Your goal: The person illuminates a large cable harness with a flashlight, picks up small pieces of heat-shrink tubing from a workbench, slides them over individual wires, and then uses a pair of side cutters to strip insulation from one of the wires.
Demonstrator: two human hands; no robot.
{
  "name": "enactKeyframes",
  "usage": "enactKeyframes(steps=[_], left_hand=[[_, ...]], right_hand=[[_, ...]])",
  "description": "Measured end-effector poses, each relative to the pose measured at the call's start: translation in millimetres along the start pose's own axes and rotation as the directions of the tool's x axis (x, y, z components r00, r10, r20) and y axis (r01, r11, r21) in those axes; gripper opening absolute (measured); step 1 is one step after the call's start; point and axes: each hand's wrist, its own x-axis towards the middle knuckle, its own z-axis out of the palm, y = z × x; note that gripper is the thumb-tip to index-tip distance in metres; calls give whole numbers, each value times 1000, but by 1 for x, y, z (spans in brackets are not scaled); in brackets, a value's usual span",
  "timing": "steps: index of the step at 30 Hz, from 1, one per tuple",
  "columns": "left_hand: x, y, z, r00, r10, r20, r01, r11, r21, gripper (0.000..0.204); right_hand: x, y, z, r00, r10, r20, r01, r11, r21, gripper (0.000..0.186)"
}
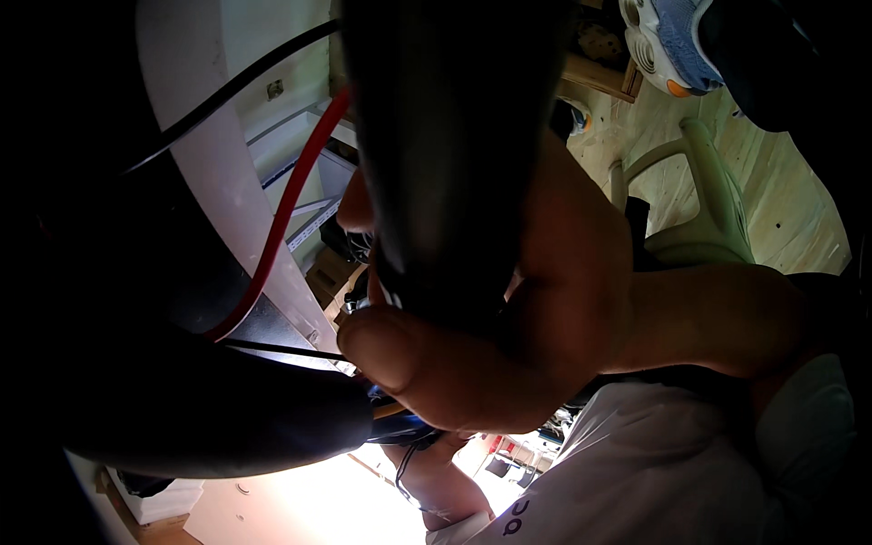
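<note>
Grasping a black cylinder (445, 163), the right hand (554, 354) is seen at the centre of the frame. The cylinder is cut off by the top edge. At lower centre, the left hand (438, 459) is partly hidden, and its grip cannot be told. A red cable (294, 186) is seen at upper left, a pale chair (720, 209) at upper right.

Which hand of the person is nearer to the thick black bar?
The right. The right hand wraps around the thick black bar; the left hand, partly hidden, shows below it in the picture.
</note>
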Motion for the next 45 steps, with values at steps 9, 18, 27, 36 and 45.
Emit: enactKeyframes(steps=[9, 18, 27, 36, 45], left_hand=[[-7, -2, -9, 990, -135, 30, 136, 990, -47, 115], [16, -87, -48, 938, 295, 180, -275, 953, -129, 103], [17, -109, -48, 914, 381, 137, -366, 923, -121, 103], [17, -101, -49, 938, 321, 131, -305, 944, -127, 105], [8, -7, -7, 991, -13, 136, 53, 955, -293, 97]], right_hand=[[1, 6, -2, 996, -4, 84, 3, 1000, 7, 44], [-1, 2, 1, 999, -20, 33, 23, 994, -108, 49], [-1, 2, 5, 999, 18, 38, -14, 995, -101, 49], [1, 1, -1, 989, 61, 132, -48, 994, -100, 50], [-4, -5, -3, 962, 187, 199, -177, 982, -66, 48]])
